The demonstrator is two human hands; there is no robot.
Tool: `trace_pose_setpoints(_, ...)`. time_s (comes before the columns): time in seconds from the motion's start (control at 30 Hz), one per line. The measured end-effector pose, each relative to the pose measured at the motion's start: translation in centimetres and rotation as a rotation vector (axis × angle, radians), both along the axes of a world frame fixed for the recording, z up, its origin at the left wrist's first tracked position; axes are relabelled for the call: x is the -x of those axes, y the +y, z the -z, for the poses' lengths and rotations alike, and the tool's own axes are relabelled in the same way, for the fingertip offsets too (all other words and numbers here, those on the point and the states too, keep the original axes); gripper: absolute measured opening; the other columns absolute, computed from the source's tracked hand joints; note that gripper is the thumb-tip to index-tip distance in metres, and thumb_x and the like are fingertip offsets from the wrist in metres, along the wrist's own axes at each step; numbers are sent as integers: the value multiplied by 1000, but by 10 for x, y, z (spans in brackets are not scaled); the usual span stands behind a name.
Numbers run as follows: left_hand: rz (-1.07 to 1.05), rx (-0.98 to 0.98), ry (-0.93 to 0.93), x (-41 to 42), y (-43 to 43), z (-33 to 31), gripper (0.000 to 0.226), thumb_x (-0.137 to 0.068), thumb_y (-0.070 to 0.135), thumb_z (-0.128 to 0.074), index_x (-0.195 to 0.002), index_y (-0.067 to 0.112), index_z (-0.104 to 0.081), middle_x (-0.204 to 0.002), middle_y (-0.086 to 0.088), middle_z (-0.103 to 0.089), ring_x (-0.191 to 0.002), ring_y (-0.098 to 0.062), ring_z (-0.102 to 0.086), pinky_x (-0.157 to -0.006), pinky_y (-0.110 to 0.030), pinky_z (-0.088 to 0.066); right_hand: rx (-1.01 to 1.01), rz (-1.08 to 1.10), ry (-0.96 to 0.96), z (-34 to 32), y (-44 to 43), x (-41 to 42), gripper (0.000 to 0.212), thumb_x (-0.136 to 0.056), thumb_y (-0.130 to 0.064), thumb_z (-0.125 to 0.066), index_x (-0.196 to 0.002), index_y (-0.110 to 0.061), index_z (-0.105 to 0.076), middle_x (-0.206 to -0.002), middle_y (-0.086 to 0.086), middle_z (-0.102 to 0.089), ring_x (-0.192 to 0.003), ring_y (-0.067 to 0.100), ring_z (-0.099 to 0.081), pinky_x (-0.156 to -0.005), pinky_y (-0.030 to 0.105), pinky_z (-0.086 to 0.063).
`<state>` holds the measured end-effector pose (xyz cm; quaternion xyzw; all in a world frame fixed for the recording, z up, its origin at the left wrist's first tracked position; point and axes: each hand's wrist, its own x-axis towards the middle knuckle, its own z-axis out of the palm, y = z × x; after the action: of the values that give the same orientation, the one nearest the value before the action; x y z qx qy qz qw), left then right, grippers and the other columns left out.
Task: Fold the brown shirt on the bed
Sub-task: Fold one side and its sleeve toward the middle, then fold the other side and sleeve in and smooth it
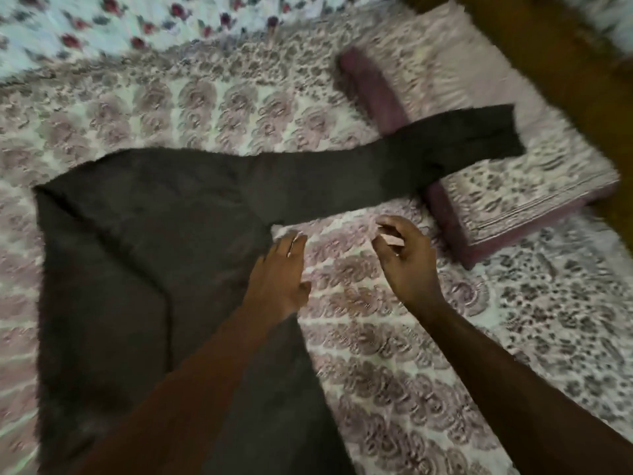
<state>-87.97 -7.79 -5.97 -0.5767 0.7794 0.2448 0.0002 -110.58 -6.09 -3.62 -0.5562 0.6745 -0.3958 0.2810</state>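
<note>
Brown shirt (137, 252) is lying spread on the bed (376, 337), its sleeve (376, 166) reaching over a pillow (513, 200). Left hand (281, 272) is pressing straight-fingered at the armpit, and right hand (404, 258) is hovering loosely curled, seemingly empty. Next the sleeve likely needs folding inward.

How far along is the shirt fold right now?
Early. Done: the brown shirt lies spread on the bed, with one side perhaps folded in already. In hand: the left hand presses its armpit edge, and the right hand hovers empty. Left: the sleeve stretched across the pillow, and the body folds.
</note>
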Motion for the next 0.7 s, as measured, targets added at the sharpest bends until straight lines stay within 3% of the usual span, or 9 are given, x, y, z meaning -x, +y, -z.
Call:
trace_pose_setpoints(0.17,57,-36,-167,65,-73,17,110,-87,47,-77,-164,17,-4,-173,-2,0,-159,-29,-11,-123,-52,-26,138,143,138,-18,-68,81,26,-94,-24,-63,-115,-10,-70,-115,5,-65,-110,23,-63,-93,48,-55)
trace_pose_setpoints(0.3,33,-103,-273,82,-82,32,116,-84,51,-79,-164,16,-3,-173,-4,-3,-156,-32,-17,-122,-52,-29,76,401,233,-19,-109,124,26,-90,-32,-64,-111,-23,-77,-141,13,-48,-134,30,-43,-110,43,-41)
trace_pose_setpoints(0.4,6,-76,-274,82,-80,37,117,-79,52,-82,-162,16,-8,-171,-3,-12,-153,-30,-23,-119,-52,-37,-67,546,261,-24,-134,141,29,-93,-43,-67,-120,-35,-74,-162,12,-27,-147,36,-25,-115,54,-30)
trace_pose_setpoints(0.47,5,-78,-274,83,-83,35,118,-75,52,-85,-160,15,-12,-168,-3,-17,-150,-28,-26,-116,-51,-41,-150,603,228,-25,-150,146,36,-93,-46,-68,-129,-40,-68,-165,10,-25,-149,37,-24,-115,58,-27)
trace_pose_setpoints(0.57,-6,-96,-264,88,-87,32,120,-70,51,-89,-158,15,-17,-166,-2,-20,-149,-27,-26,-113,-50,-43,-149,662,191,-14,-162,153,33,-87,-40,-73,-119,-39,-68,-148,7,-44,-137,33,-40,-110,55,-36)
trace_pose_setpoints(0.63,-22,-98,-242,89,-88,31,119,-67,49,-91,-157,15,-20,-165,-1,-23,-147,-27,-28,-111,-49,-45,-19,622,145,-7,-162,155,30,-78,-36,-73,-107,-29,-70,-128,9,-58,-118,28,-58,-105,49,-48)
trace_pose_setpoints(0.7,-22,-97,-229,88,-88,31,119,-67,49,-92,-156,15,-21,-164,-1,-24,-146,-28,-28,-112,-49,-44,103,533,150,-2,-155,145,21,-78,-21,-71,-99,-20,-68,-112,12,-63,-104,26,-64,-99,41,-52)
